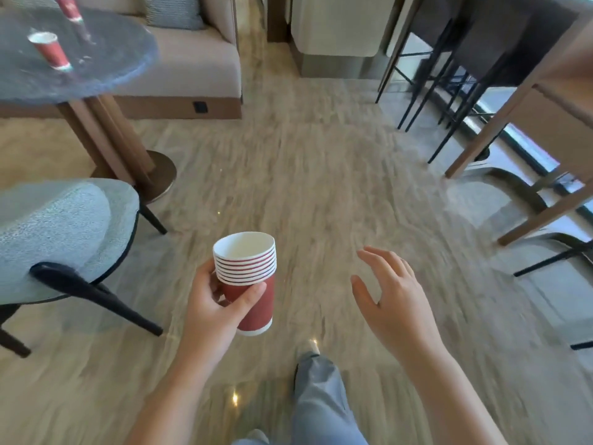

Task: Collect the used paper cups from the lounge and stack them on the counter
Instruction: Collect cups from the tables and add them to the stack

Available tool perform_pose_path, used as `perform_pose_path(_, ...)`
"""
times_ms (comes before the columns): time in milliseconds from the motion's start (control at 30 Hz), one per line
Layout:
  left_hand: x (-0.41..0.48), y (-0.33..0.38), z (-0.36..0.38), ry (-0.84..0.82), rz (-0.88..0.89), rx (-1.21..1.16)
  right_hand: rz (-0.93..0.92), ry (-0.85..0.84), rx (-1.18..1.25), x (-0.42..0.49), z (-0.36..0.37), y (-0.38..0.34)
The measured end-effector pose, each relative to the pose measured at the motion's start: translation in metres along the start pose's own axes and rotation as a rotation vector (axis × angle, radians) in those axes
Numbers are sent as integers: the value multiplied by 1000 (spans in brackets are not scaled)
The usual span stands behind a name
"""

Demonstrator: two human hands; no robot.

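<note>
The left hand (pixel 211 303) grips a stack of nested red paper cups (pixel 248 277), thumb across the front of the outermost cup and fingers wrapped behind it. The stack is held roughly upright, mouth up, with several white rims showing one above another; the inside of the top cup is white. The right hand (pixel 394 293) is empty, fingers spread and loosely bent, held apart from the stack on its right. Both hands are above the pale veined floor (pixel 321 155). At upper left, a round dark desk (pixel 106 59) carries two more red cups: one (pixel 51 51) near its left side, a second (pixel 69 9) farther back, partly cut off by the frame. A grey upholstered chair (pixel 64 232) stands below the desk, and a beige sofa (pixel 192 65) stands behind it.
</note>
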State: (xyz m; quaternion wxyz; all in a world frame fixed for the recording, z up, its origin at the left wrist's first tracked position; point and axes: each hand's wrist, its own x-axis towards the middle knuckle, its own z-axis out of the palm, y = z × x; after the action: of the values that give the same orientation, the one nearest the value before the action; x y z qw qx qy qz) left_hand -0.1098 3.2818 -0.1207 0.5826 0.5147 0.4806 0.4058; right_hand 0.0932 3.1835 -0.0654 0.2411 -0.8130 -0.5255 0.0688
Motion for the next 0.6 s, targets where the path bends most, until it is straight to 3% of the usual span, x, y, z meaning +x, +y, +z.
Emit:
perform_pose_path(267, 117, 38, 30, 193, 50, -25, -201, -50, 48, 167, 20, 8)
perform_pose_path(433, 168, 72, 49, 219, 93, 12, -298, -67, 87, 256, 24, -2)
perform_pose_path(600, 203, 76, 40, 340, 61, -14, -406, -109, 134, 312, 51, -29)
